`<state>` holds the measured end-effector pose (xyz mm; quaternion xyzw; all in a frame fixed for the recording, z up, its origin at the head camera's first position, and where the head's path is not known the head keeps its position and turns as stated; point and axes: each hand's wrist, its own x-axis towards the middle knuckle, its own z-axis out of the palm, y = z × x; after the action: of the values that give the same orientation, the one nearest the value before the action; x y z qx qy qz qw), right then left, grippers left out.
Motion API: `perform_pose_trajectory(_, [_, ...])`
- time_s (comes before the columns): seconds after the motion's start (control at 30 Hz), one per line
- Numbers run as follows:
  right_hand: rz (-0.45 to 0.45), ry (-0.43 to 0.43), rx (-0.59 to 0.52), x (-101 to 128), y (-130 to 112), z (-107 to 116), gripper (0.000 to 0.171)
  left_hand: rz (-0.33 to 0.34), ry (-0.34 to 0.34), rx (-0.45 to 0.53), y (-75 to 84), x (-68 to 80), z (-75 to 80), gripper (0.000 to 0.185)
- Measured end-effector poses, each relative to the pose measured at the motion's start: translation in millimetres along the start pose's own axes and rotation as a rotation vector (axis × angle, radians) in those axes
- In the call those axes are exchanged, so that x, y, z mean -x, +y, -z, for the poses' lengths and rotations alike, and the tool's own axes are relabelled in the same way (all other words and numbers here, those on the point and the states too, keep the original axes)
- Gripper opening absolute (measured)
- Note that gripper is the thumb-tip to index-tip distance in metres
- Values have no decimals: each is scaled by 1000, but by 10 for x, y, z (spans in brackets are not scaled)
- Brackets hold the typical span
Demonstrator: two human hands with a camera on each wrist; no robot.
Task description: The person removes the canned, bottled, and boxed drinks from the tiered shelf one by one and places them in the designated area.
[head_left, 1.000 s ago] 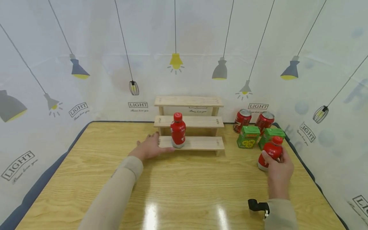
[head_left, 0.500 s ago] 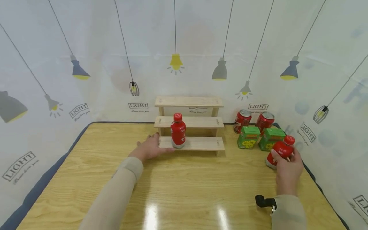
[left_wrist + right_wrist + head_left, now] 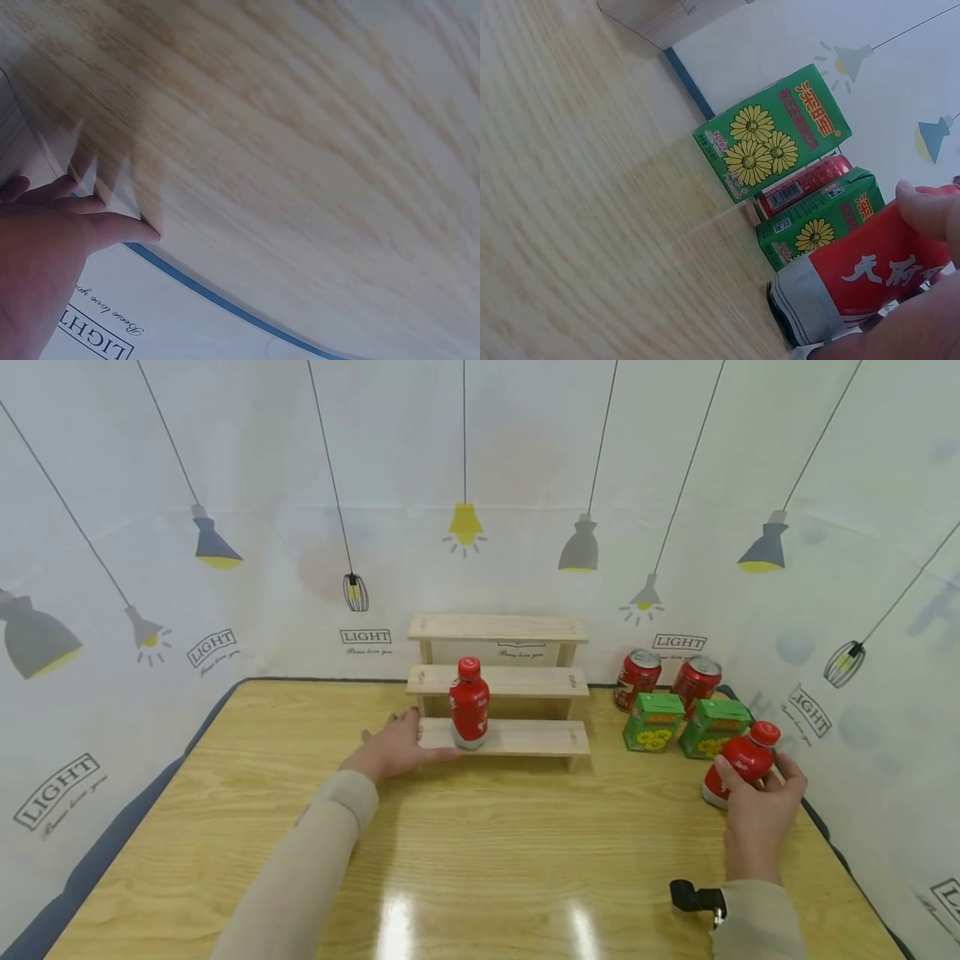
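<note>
My right hand (image 3: 763,814) grips a red plastic bottle (image 3: 744,758) with a red cap, thumb on one side and fingers on the other. The bottle leans to the right, its pale base low over the table, as the right wrist view also shows. My left hand (image 3: 397,748) lies at the left end of the lowest step of a wooden three-step rack (image 3: 536,737). Its thumb stretches along the step's front edge, and in the left wrist view its fingers (image 3: 124,226) reach down to the tabletop. A second red bottle (image 3: 469,706) stands upright on that lowest step, left of its middle.
Two green drink cartons (image 3: 655,723) with yellow flowers stand side by side, right of the rack. Behind them are two red cans (image 3: 639,679). A printed cloth wall (image 3: 285,568) encloses the wooden table (image 3: 480,852) at the back and sides.
My right hand has moved to the right with its bottle, over in front of the right-hand carton. The left hand has stayed at the rack; the view has shifted slightly.
</note>
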<state>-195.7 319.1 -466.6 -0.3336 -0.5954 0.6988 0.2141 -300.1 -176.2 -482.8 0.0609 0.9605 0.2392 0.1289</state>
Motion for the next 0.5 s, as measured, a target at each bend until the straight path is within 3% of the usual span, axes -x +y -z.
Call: perform_pose_trajectory(0.5, [31, -26, 165, -18, 18, 113, 82, -4, 4, 8, 12, 17, 0, 149])
